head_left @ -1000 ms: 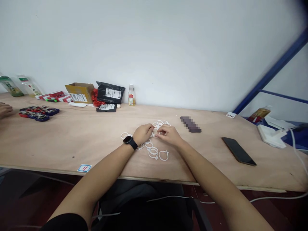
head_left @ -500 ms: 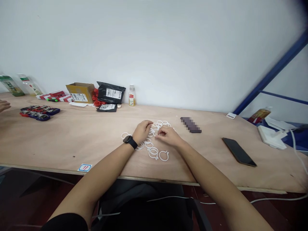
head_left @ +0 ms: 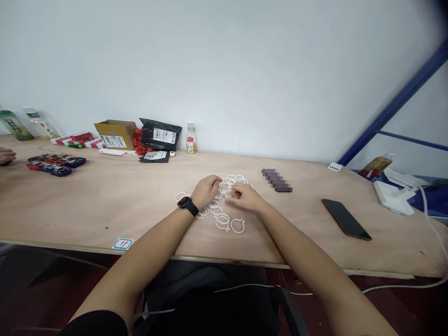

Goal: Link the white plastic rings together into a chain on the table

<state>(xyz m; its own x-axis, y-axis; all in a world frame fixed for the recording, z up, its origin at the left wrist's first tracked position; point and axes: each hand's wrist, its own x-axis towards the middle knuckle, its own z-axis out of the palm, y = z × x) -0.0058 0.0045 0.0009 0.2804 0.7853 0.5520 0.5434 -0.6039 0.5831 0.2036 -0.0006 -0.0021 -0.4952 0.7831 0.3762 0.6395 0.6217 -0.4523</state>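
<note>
Several white rings with small clips lie in a loose pile on the wooden table [head_left: 147, 191], around and between my hands. My left hand [head_left: 207, 190], with a black watch on the wrist, rests over the left part of the pile, its fingers pressed together; what they hold, if anything, is hidden. My right hand [head_left: 245, 197] is at the right side of the rings, thumb and curled forefinger apart, and nothing is plainly between them. A separate white ring [head_left: 238, 226] lies nearer the table's front edge, beside a pair of overlapping rings [head_left: 222, 221].
A phone [head_left: 346, 219] and a blurred dark item [head_left: 277, 180] lie on the right. At the back stand a cardboard box [head_left: 115, 134], a black parcel [head_left: 161, 135] and a bottle [head_left: 191, 138]. Another person's hand [head_left: 6, 155] is at far left, near red and blue items [head_left: 56, 163].
The thumb and forefinger of my right hand have moved apart. My left hand has hardly moved. At far left, the other person's hand has shifted slightly.
</note>
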